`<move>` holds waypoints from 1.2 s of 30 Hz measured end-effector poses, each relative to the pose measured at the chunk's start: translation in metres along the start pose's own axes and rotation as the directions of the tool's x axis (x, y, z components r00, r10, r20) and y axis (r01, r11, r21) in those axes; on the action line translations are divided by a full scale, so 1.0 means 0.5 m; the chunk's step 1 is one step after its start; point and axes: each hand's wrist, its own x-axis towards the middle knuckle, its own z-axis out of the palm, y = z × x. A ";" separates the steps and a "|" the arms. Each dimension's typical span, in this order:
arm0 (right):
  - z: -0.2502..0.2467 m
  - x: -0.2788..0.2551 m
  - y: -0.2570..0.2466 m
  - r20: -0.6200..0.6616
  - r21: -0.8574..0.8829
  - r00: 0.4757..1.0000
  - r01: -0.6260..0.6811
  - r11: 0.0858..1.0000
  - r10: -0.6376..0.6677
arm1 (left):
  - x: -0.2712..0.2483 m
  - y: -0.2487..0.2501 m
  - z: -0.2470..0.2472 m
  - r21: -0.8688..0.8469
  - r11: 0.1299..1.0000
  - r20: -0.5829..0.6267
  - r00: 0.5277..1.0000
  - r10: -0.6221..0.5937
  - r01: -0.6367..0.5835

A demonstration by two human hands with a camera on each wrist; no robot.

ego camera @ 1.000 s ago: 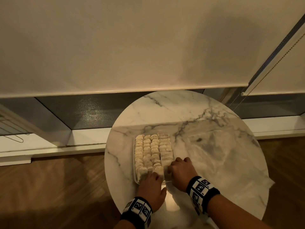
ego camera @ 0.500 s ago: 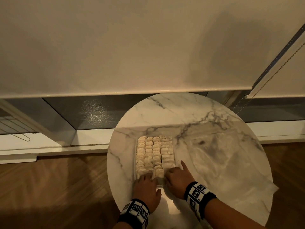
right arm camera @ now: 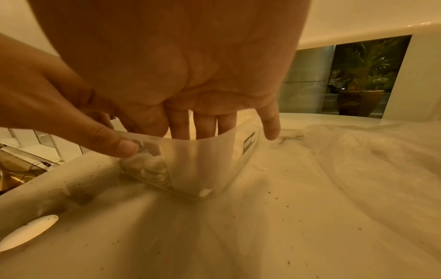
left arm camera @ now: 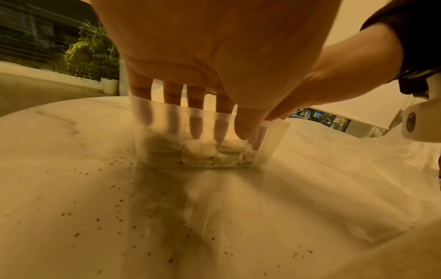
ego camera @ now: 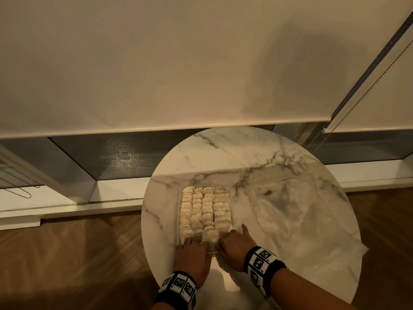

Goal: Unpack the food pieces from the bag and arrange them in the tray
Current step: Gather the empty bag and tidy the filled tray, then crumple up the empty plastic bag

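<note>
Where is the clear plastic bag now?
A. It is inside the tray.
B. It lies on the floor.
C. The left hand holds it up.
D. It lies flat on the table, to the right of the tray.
D: the bag lies spread on the marble table, right of the tray, while both hands are at the tray's near end.

Pale cream food pieces (ego camera: 205, 211); translucent tray (left arm camera: 274, 139); grey-veined white marble table (ego camera: 234, 153).

Right hand (ego camera: 233, 245) opened out from a second ago: knuckles were bunched at the tray (ego camera: 179, 220) near edge, now its little finger sticks out toward 1 o'clock on the tabletop (ego camera: 290, 198). Left hand (ego camera: 193, 253) slid slightly toward 9 o'clock along the near row of food pieces (ego camera: 205, 211).
</note>
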 end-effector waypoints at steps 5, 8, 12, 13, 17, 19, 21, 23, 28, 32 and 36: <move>-0.014 -0.010 -0.001 -0.106 -0.016 0.994 -0.033 0.999 0.032 | 0.004 -0.012 -0.008 -0.012 0.999 -0.024 0.999 0.033 -0.033; -0.008 -0.006 -0.002 -0.087 -0.002 0.995 -0.044 0.999 0.043 | 0.011 -0.016 -0.013 -0.007 0.999 -0.022 0.999 0.048 -0.049; 0.007 0.003 -0.001 -0.135 0.025 0.989 -0.051 0.998 0.054 | 0.023 -0.024 -0.010 -0.010 0.997 -0.053 0.996 0.078 -0.079; 0.012 0.005 0.001 -0.161 0.033 0.985 -0.050 0.998 0.055 | 0.026 -0.026 -0.009 -0.004 0.996 -0.066 0.994 0.086 -0.086; 0.030 0.002 0.008 -0.274 0.043 0.960 -0.044 0.998 0.054 | 0.031 -0.027 -0.006 0.018 0.994 -0.093 0.989 0.111 -0.110; 0.038 -0.002 0.009 -0.309 0.032 0.949 -0.058 0.998 0.065 | 0.032 -0.025 -0.009 0.020 0.994 -0.092 0.990 0.106 -0.104; 0.041 -0.007 0.010 -0.321 0.037 0.944 -0.063 0.997 0.072 | 0.032 -0.021 -0.011 0.023 0.995 -0.083 0.992 0.095 -0.094; 0.040 -0.010 0.014 -0.325 0.048 0.943 -0.051 0.998 0.064 | 0.030 -0.015 -0.016 0.032 0.996 -0.080 0.993 0.086 -0.084; 0.031 -0.027 0.034 -0.314 0.130 0.949 0.030 0.991 0.012 | 0.023 0.000 -0.025 0.046 0.998 -0.074 0.997 0.036 -0.032; 0.025 -0.054 0.073 -0.380 0.243 0.925 0.075 0.967 0.023 | 0.018 0.009 -0.028 0.049 0.999 -0.105 0.995 -0.002 0.007; 0.028 -0.102 0.151 -0.467 0.431 0.856 0.001 0.903 0.222 | 0.006 0.031 -0.028 0.029 0.997 -0.126 0.989 -0.071 0.076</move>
